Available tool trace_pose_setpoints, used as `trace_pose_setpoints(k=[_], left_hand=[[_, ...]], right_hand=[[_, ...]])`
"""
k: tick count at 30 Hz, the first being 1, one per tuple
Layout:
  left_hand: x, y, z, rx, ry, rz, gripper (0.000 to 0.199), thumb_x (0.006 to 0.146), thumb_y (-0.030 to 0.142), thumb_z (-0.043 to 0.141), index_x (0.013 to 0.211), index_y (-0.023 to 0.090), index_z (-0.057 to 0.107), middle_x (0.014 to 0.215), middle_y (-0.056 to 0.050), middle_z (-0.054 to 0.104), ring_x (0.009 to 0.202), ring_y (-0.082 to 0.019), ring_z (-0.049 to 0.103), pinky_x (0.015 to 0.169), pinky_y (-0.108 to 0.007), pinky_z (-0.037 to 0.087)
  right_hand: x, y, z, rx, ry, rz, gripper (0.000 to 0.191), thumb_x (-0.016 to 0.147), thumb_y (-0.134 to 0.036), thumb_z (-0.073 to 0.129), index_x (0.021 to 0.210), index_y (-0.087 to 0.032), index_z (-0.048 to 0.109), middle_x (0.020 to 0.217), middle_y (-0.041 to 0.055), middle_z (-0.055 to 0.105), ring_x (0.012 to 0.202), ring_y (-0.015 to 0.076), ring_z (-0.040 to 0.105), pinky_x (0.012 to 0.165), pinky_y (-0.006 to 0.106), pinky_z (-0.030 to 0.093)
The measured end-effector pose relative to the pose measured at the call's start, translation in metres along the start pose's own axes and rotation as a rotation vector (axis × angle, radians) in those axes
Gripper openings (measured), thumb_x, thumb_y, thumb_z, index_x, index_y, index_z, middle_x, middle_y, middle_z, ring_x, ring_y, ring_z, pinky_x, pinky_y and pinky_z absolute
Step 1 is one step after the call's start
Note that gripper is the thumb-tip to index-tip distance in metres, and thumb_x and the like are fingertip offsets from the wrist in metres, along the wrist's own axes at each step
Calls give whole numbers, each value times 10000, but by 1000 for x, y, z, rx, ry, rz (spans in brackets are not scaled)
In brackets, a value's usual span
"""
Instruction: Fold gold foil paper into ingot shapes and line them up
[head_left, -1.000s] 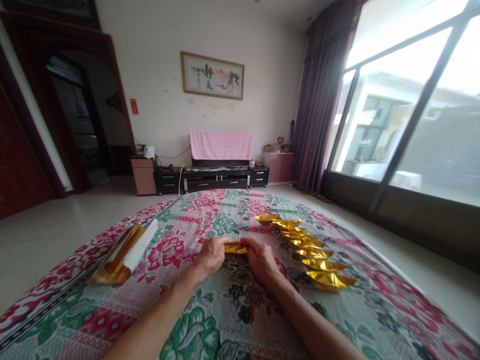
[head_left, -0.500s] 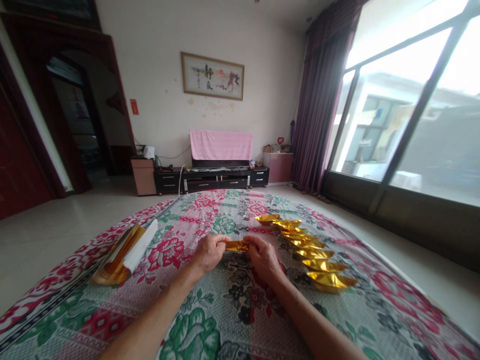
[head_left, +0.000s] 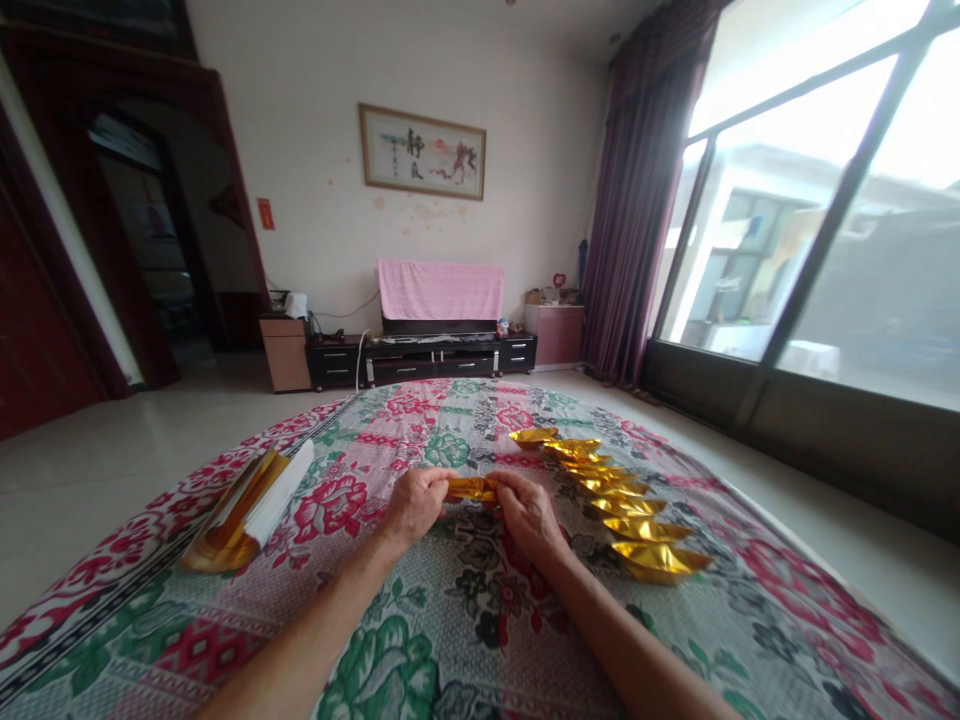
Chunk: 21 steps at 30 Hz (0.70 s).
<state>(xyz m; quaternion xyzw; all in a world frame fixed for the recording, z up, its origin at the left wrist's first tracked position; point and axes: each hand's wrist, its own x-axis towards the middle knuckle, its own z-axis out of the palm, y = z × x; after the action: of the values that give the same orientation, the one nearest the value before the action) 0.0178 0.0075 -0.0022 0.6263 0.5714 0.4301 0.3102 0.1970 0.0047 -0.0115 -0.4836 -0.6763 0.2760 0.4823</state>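
Far left: dark red doorway point(head_left: 225, 190). Left part of the cloth-covered counter point(head_left: 420, 610): curved bundle of gold-and-white paper sheets point(head_left: 241, 518), lying slantwise, well apart from the hands. Left hand point(head_left: 416, 505): grip pinching the left end of a folded gold foil strip point(head_left: 471, 489), thumb and fingertips pressed on it. Strip: roughly level, near mid-counter, spanning the gap between the hands; whether its underside touches the cloth, cannot tell. Behind, by the wall: pink cloth point(head_left: 441, 290) above a black cabinet point(head_left: 469, 368). Right hand point(head_left: 529, 515): grip pinching the strip's right end. Right of it: slanting row of boat-shaped gold foil pieces point(head_left: 649, 530), closely spaced, the far ones overlapping in view. Far right: purple curtain point(head_left: 637, 200) beside large window panes point(head_left: 795, 230).
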Motion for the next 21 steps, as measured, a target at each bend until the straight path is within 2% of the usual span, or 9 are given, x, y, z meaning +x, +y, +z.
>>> trace_pose_setpoints(k=[4,9,13,21], left_hand=[[1,-4,1,25,5,1,376,751,181,423,1064,152,629,639,-11,672,543,-118,623,460,-183,475],[-3,2,0,38,19,-27,363,756,162,428,1055,163,634,718,-18,691,494,-94,599,465,-186,482],[-4,4,0,73,24,-21,342,763,165,431,1025,160,649,704,-19,691,459,-86,585,453,-183,468],[-2,1,2,51,38,6,349,766,156,436,1052,162,636,717,-20,690,493,-93,589,463,-192,479]], right_hand=[[0,-2,0,-27,-13,-4,333,786,-304,391,942,-176,655,745,30,679,618,145,617,559,218,476],[-2,-9,-1,-72,-4,-3,323,781,-302,399,921,-186,666,760,32,684,647,155,624,575,221,476],[-2,-10,-2,-95,-5,-23,328,784,-309,396,909,-193,676,755,30,684,648,158,623,590,226,474],[-1,-6,0,-106,4,-42,317,795,-299,394,912,-198,671,775,31,683,676,161,628,604,230,478]])
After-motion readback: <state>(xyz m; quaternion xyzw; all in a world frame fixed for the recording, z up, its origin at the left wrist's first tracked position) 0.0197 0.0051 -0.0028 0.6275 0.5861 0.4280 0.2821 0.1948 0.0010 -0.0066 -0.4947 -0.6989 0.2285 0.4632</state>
